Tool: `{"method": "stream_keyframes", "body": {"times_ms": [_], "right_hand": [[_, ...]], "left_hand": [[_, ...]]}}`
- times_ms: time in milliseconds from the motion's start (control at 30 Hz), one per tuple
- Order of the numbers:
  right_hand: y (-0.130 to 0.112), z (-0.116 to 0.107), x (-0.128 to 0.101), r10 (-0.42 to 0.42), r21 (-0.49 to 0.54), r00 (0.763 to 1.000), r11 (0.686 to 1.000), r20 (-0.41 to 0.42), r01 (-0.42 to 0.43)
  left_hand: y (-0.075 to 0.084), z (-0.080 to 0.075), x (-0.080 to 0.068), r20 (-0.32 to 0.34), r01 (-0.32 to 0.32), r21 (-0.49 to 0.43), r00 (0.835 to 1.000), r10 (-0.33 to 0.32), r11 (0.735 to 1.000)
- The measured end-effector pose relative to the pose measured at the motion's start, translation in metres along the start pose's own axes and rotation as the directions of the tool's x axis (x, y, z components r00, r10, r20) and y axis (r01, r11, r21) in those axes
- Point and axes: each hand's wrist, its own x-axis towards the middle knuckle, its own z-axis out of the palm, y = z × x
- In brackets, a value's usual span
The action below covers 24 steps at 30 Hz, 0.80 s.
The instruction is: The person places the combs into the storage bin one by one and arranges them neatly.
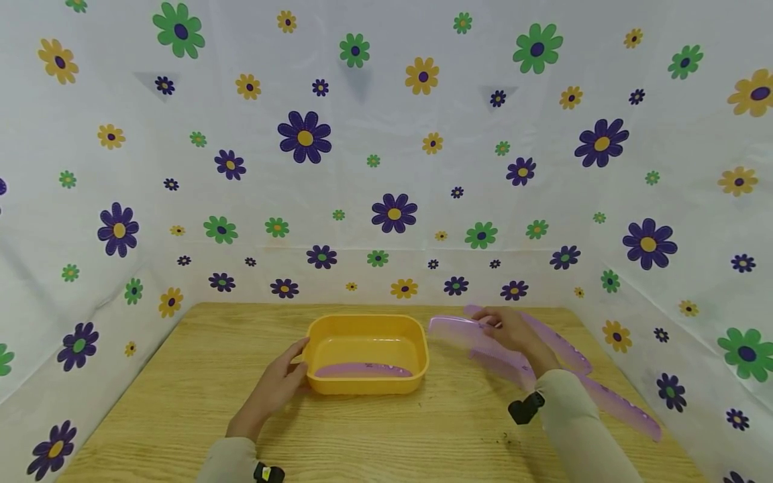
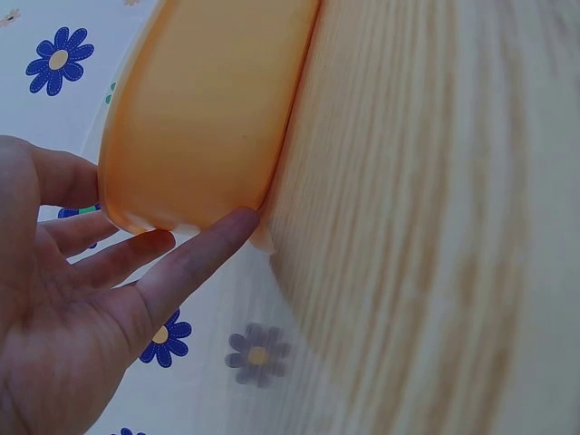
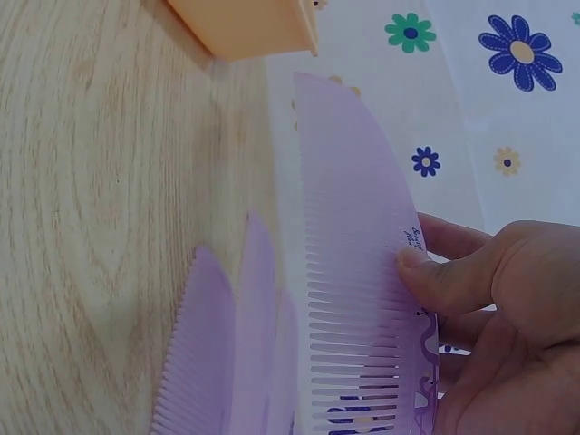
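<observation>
While my right hand pinches a purple comb above the desk's far right, beside the yellow tub, my left hand rests flat-fingered against the tub wall; a thin pinch could let it twist and snag the rim.

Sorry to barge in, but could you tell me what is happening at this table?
A person sits at a wooden table with a yellow tub in front of them. The left hand rests straight-fingered against the tub's left side. The right hand pinches a purple comb, raised just right of the tub. One comb in the tub lies along its near wall, and other combs lie on the table by the right arm.
</observation>
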Motion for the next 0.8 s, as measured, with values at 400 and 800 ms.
{"method": "stream_keyframes", "body": {"times_ms": [400,800], "right_hand": [[-0.005,-0.002,0.004,-0.005,-0.009,1.000,1.000,-0.004,0.005],[-0.012,-0.003,0.008,-0.031,-0.043,0.999,0.999,-0.015,0.031]], "left_hand": [[-0.003,0.000,0.002,0.003,-0.007,-0.009,1.000,0.007,1.000],[-0.001,0.001,0.002,-0.005,0.008,0.014,1.000,-0.008,1.000]]}}
